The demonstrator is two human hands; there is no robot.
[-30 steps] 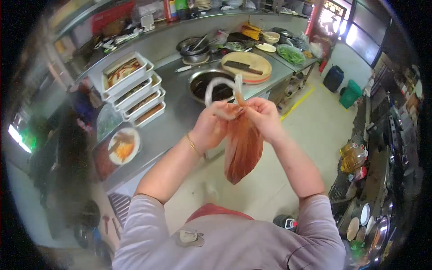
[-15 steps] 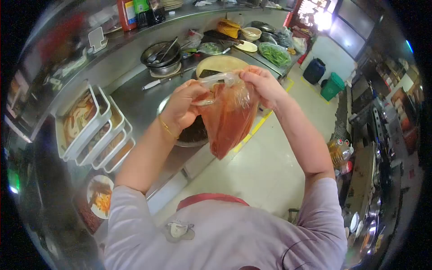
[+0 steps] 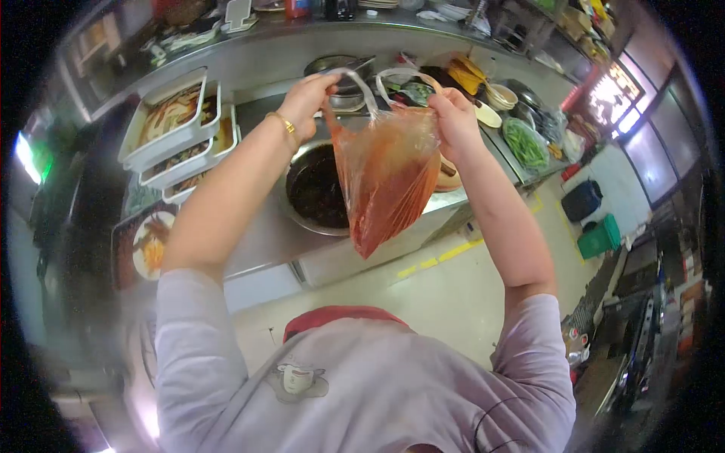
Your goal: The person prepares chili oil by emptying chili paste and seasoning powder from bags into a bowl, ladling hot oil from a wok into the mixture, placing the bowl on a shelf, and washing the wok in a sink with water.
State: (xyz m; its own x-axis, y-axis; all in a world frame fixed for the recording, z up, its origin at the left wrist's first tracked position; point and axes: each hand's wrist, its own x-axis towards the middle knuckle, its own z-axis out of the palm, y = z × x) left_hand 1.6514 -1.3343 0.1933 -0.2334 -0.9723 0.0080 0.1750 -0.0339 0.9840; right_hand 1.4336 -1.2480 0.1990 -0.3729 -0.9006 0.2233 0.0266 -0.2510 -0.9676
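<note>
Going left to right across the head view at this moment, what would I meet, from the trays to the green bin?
White trays, left hand, plastic bag, right hand, leafy greens, green bin.
</note>
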